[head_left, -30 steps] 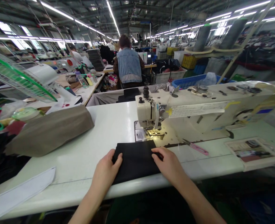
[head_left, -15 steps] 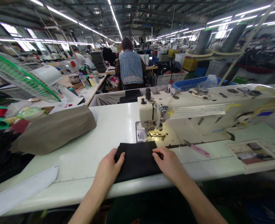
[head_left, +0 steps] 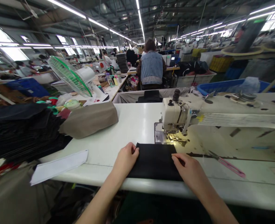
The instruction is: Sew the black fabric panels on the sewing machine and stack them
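Observation:
A black fabric piece [head_left: 154,161] lies flat at the table's front edge, just before the needle area of a white sewing machine [head_left: 174,116]. My left hand [head_left: 126,158] pinches its left edge near the upper corner. At the right edge, my right hand [head_left: 186,165] grips the fabric between thumb and fingers. Pink-handled snips [head_left: 231,166] rest on the table to the right of my right hand.
Brown-grey fabric [head_left: 90,119] and a white strip [head_left: 59,166] lie on the left of the table [head_left: 135,124]. Further left is a stack of black fabric [head_left: 23,130]. Beyond are a green-rimmed fan [head_left: 69,76], a blue basket [head_left: 223,85] and a seated person [head_left: 151,67].
The view has turned left, so the scene appears further right and more of the black stack shows. Both hands still hold the black fabric, which has barely moved on the table.

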Tool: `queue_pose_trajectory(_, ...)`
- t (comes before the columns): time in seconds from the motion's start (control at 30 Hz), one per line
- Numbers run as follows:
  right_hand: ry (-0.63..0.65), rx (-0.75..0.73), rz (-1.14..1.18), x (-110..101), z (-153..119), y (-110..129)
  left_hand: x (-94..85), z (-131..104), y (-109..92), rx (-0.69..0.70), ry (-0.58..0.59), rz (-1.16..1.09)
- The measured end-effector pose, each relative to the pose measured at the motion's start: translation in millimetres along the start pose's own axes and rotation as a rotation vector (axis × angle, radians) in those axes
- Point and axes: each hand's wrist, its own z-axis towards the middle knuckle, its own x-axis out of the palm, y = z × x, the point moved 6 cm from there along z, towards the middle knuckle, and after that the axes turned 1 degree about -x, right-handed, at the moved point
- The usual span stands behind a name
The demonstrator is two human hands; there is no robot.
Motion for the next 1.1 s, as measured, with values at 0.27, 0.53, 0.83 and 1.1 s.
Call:
queue_pose_trajectory(0.27,-0.045,-0.295,-0.312,-11,-2,29,-7.0,-10,-15,0.203,-0.087,0.306)
queue_pose_trajectory(0.53,0.125,-0.458,-0.239,27,5,48,33.8,-25,-59,0.693,0.033,0.357)
queue_pose_trajectory(0.83,-0.005,-0.469,-0.432,1,-41,17,49.3,-49,-51,0.761,-0.051,0.353)
queue_pose_trajectory(1.1,-0.02,-0.496,-0.411,2,-9,18,51.2,-27,-77,0.86,0.138,0.252)
